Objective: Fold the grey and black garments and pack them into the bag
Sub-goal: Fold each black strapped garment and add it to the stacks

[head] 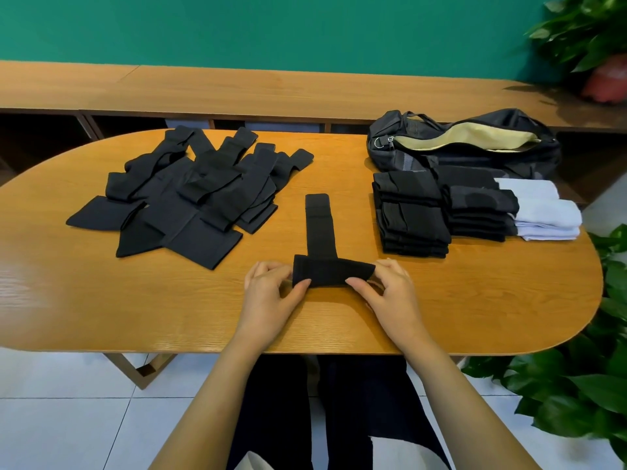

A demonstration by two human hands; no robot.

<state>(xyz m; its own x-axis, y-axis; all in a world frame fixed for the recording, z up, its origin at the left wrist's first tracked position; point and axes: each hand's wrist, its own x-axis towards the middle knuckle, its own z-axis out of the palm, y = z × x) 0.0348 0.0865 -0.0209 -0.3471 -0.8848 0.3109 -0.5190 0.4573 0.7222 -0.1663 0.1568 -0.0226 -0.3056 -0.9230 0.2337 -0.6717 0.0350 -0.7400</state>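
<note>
Now my left grip (268, 293) and right grip (390, 290) are each clamped on one end of the black garment (334, 271), at its folded near edge. It lies on the desk (101, 300) just in front of me. The cloth looks soft, light and limp, so I'd hold both ends of the fold to keep it from springing open. The bag (475, 144) gapes far right.

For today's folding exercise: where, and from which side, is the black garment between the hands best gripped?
Grip the black garment at both ends of its crosswise near part, coming from either side, as the left hand and right hand do: that thick part lies across, its flat tail running away.
</note>
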